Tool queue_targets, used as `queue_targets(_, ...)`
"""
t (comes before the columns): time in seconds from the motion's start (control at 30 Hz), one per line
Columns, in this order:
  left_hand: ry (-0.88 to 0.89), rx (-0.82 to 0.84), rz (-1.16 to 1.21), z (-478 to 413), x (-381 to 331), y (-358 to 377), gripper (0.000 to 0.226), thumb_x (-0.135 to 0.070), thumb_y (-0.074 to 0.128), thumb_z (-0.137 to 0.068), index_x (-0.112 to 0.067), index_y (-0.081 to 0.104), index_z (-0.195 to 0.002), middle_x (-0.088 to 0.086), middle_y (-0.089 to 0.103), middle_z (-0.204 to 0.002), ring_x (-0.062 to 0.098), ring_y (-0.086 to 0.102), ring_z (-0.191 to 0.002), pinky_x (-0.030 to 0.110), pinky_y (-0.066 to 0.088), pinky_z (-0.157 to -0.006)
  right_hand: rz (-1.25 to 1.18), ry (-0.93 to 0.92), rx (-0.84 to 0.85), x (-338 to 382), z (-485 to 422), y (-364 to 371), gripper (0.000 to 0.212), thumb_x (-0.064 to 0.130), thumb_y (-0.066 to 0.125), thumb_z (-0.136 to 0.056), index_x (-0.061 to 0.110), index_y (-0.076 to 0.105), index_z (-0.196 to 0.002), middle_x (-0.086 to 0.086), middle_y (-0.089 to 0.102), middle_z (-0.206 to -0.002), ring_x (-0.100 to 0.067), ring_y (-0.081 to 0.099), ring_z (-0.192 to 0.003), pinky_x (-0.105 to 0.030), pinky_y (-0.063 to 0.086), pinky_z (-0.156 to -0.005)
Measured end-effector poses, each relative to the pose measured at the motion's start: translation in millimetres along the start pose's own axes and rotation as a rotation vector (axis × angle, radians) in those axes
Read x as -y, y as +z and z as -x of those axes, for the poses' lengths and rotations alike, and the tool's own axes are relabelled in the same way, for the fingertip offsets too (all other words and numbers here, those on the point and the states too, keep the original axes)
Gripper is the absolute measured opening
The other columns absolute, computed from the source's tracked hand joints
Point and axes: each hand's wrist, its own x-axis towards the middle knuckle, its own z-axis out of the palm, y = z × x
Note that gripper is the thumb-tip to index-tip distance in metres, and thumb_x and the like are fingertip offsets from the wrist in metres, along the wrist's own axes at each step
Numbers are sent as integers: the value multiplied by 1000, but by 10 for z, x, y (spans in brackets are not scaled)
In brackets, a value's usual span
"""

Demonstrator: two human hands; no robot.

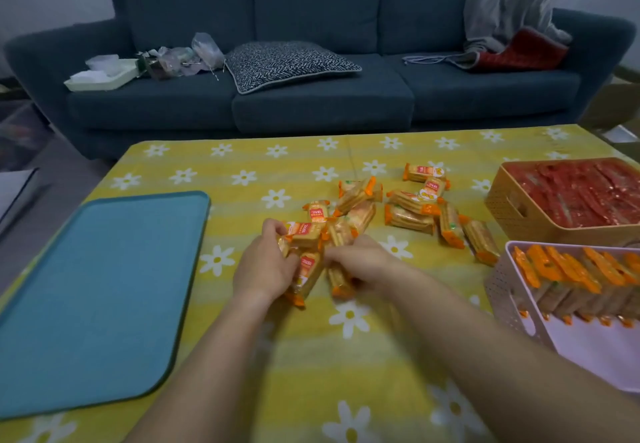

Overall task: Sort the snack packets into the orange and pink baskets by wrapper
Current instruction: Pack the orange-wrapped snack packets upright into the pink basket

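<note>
On the tablecloth (311,356), left hand (265,266) and right hand (360,262) curl closed around orange-wrapped packets (308,234).

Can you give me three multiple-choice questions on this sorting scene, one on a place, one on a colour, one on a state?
1. Where is the blue tray?
A. left side of the table
B. on the sofa
C. inside the pink basket

2. What colour are the packets in the orange basket?
A. green
B. red
C. white

3. What are the left hand and right hand doing?
A. resting flat, empty
B. lifting the tray
C. gathering orange packets

Answers: 1 A, it lies on the flowered cloth at left. 2 B, red wrappers fill it. 3 C, both hands close around a bunch of packets.
</note>
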Motion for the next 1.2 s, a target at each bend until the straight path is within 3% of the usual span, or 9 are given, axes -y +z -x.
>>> queue_targets(0.13,-15,-43,194,200,31,41,37,-23,69,-89,-26,44,-116,5,70,-93,31,67,-83,43,54,-72,-367,-11,38,53,82,254,11,19,68,-81,16,69,-92,-10,72,-83,-26,70,-78,-36,57,-71)
queue_targets(0.3,8,-143,333,456,-193,9,35,-25,70,-89,-27,46,-114,9,70,-86,32,67,-78,42,52,-69,-586,26,137,67,377,122,39,38,80,-75,18,72,-108,-7,74,-82,-23,70,-68,-32,58,-58)
queue_targets(0.47,174,-205,415,779,-882,-25,35,-25,67,-89,-33,44,-115,4,69,-97,32,66,-86,41,51,-69,-685,-88,-5,32,756,-333,68,53,82,-53,24,72,-113,-2,78,-97,-22,74,-90,-42,59,-81)
queue_targets(0.57,318,-190,490,1089,-1502,58,36,-26,66,-89,-36,44,-116,-3,66,-106,24,64,-93,40,52,-75,-746,-154,-144,-113,1158,-889,53,43,83,-66,24,69,-113,0,78,-98,-21,74,-91,-42,61,-80)
queue_targets(0.73,519,-31,610,1659,-2485,514,40,-23,68,-90,-30,46,-123,-6,60,-118,16,58,-104,34,48,-84,-804,-277,-371,-674,1772,-1908,19,22,75,-84,16,71,-102,-2,75,-77,-20,72,-68,-29,53,-51)
queue_targets(0.87,533,185,573,1869,-2803,951,41,-23,68,-92,-29,43,-123,-4,59,-118,15,57,-105,32,48,-87,-742,-227,-468,-1138,1910,-2299,20,13,71,-85,15,71,-105,-14,74,-95,-25,72,-75,-35,55,-55)
queue_targets(0.97,470,302,478,1874,-2762,1212,43,-47,70,-79,-36,43,-110,-2,60,-104,21,59,-94,41,51,-84,-591,-125,-396,-1374,1936,-2472,24,10,72,-84,12,69,-108,-13,74,-95,-20,71,-74,-26,54,-55)
queue_targets(1.07,489,240,290,1812,-2719,1240,35,-62,55,-65,-37,51,-90,-8,54,-106,19,48,-108,40,41,-97,-334,-54,-428,-1438,1967,-2653,18,13,78,-82,13,66,-96,-4,70,-90,-15,64,-80,-18,47,-59)
queue_targets(1.2,559,97,293,1748,-2716,1097,12,-39,49,-83,-31,53,-76,-9,51,-95,17,41,-102,31,32,-87,-16,5,-617,-1537,1872,-2853,61,37,75,-81,11,55,-132,-7,64,-118,-27,61,-107,-37,49,-85)
